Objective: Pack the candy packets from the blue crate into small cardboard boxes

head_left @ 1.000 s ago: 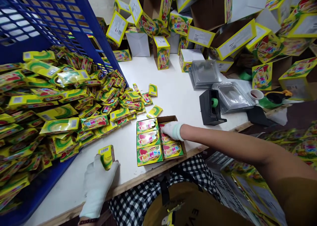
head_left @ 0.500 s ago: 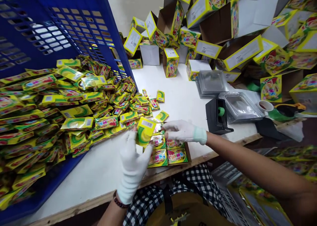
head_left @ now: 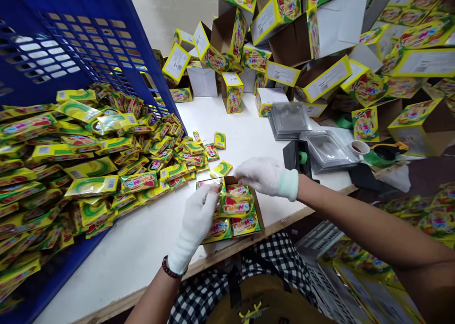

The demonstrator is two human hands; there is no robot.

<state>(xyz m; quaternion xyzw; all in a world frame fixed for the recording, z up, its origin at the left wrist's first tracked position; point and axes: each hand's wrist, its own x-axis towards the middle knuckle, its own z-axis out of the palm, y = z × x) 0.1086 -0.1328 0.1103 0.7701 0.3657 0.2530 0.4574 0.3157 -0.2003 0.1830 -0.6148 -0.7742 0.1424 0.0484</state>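
Observation:
My left hand (head_left: 199, 212), in a white glove, is closed at the left side of a shallow open box (head_left: 260, 210). Its thumb and fingers pinch the left end of a yellow candy packet (head_left: 235, 205), printed "TWINS", which is face up and tilted above the other packets. More packets (head_left: 246, 223) lie face up in rows inside the box. At the box's far right corner, my gloved right hand (head_left: 259, 176) has its fingers bent together and pointing down. Its fingertips are hidden, so what they hold cannot be seen.
A blue crate (head_left: 142, 35) lies on its side at left, yellow packets (head_left: 92, 186) spilling from it. Yellow cartons (head_left: 232, 93) are heaped at the back. A black tape dispenser (head_left: 293, 156), clear plastic trays (head_left: 329, 148) and a cup (head_left: 359, 147) stand at right.
The packet in my left hand has turned from its green-and-yellow back to its printed front and moved right, over the box. My right hand's fingers have closed. The view has shifted slightly.

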